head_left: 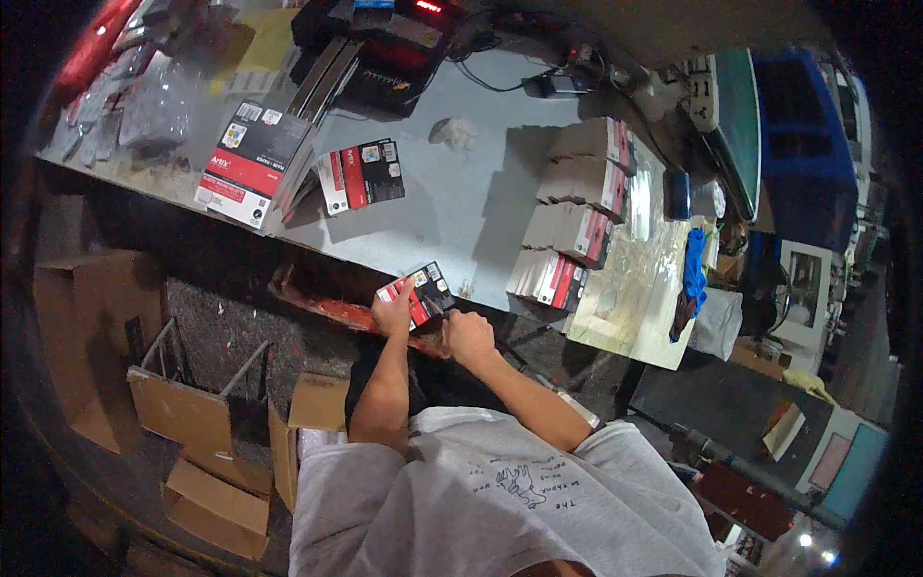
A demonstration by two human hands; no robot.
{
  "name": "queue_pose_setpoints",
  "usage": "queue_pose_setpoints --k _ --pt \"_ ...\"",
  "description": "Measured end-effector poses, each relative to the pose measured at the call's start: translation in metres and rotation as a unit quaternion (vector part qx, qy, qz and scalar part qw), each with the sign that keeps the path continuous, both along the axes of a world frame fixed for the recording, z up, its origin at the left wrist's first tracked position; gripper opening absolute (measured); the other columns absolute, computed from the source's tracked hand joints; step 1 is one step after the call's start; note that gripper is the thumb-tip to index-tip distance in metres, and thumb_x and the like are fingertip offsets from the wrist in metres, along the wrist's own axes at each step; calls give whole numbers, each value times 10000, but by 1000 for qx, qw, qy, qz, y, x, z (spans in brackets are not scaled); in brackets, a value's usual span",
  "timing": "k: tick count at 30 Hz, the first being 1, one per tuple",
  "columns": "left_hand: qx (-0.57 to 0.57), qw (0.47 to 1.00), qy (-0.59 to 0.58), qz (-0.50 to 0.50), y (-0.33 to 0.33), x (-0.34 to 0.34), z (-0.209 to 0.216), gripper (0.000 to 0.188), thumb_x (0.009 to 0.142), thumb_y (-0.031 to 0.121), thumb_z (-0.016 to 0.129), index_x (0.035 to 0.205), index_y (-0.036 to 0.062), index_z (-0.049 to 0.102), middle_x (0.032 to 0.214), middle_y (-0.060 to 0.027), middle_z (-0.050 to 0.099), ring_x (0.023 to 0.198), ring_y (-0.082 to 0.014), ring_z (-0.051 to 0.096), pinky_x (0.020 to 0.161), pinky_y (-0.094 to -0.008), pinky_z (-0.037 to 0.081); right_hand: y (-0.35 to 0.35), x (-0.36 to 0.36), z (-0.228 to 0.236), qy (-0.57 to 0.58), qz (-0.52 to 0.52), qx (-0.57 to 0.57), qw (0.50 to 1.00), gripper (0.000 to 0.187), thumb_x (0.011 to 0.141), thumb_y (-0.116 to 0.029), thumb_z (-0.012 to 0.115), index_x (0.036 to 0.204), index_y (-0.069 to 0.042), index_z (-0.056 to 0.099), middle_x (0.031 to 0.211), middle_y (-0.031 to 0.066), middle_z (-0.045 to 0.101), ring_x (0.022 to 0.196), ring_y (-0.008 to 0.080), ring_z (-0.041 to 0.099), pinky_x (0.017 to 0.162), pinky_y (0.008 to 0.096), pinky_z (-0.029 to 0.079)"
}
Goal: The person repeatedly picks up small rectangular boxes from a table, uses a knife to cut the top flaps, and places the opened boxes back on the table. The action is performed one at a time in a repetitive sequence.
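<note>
Where left hand [391, 313] grips, card [430, 295] — partly hidden

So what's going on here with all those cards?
Somebody's left hand is holding a red, black and white printed card at the front edge of the table. Their right hand is right by the card's lower corner; I can't tell if it's gripping. Similar cards stand in stacks on the right, and a few loose cards lie farther back.

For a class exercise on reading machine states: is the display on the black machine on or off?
On: the display glows bright red against the black machine.
</note>
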State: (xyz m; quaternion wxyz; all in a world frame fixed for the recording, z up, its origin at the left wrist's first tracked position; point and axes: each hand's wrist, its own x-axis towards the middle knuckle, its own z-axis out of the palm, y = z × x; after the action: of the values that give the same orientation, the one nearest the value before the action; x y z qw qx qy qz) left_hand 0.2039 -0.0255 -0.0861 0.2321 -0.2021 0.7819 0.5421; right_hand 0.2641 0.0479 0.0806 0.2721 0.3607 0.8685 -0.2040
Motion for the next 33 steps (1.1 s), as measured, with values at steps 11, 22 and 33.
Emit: queue_pose_setpoints --k 11,22,33 --pt "13 995 -96 -9 2 1 6 485 553 413 810 768 17 630 725 -115 653 621 -248 620 622 -363 485 18 -22 -28 -57 80 7 995 270 831 -284 509 807 -25 580 693 187 620 674 354 635 615 457 515" --pt "-43 996 -26 -70 3 2 -5 407 639 365 780 760 -3 657 725 -78 660 621 -172 614 594 -328 470 -2 18 -32 75 -68 6 995 250 839 -256 508 833 -9 552 665 228 598 637 404 601 593 486 494" --pt "84 994 -52 -49 3 -6 7 365 648 316 787 748 -7 649 747 -74 658 622 -144 605 576 -306 469 7 66 18 143 -117 19 983 195 826 -159 506 952 -10 498 724 203 604 697 379 611 620 459 478"
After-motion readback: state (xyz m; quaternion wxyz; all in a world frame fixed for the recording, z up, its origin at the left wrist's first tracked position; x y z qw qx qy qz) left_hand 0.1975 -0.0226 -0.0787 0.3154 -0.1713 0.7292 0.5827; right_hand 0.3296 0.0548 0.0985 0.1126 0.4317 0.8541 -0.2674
